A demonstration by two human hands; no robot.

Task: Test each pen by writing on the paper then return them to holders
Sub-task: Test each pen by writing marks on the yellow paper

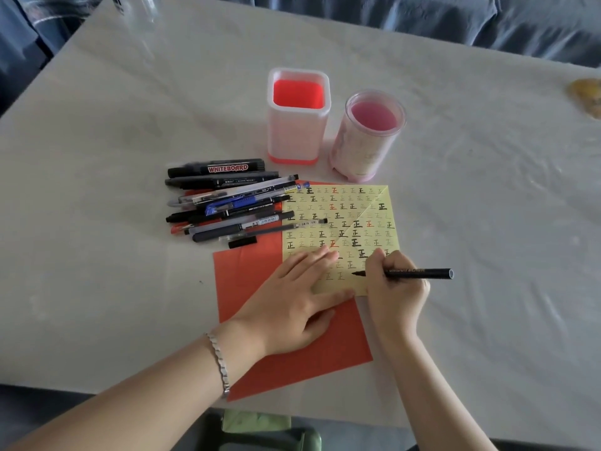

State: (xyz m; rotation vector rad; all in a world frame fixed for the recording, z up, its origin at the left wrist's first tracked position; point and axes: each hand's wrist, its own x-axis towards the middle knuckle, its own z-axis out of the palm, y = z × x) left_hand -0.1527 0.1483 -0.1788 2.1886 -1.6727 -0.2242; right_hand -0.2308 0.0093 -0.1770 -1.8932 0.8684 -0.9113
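A yellow paper (pixel 364 219) covered with small written characters lies on a red sheet (pixel 302 353). My left hand (pixel 292 307) presses flat on the yellow paper's lower left part, fingers straight. My right hand (pixel 393 288) grips a black marker (pixel 419 273), its tip touching the paper near the lower edge. A pile of several pens and markers (pixel 231 203) lies left of the paper, a black whiteboard marker (pixel 216 167) on top at the back. Two holders stand behind: a square white and red one (pixel 297 135) and a round pink one (pixel 362 148). Both look empty.
A white cloth covers the table (pixel 113 125). A black pen cap (pixel 242 242) lies beside the pile. A clear glass (pixel 140 8) stands at the far left corner. A yellow object (pixel 587 92) sits at the right edge. Blue fabric (pixel 422 14) runs behind the table.
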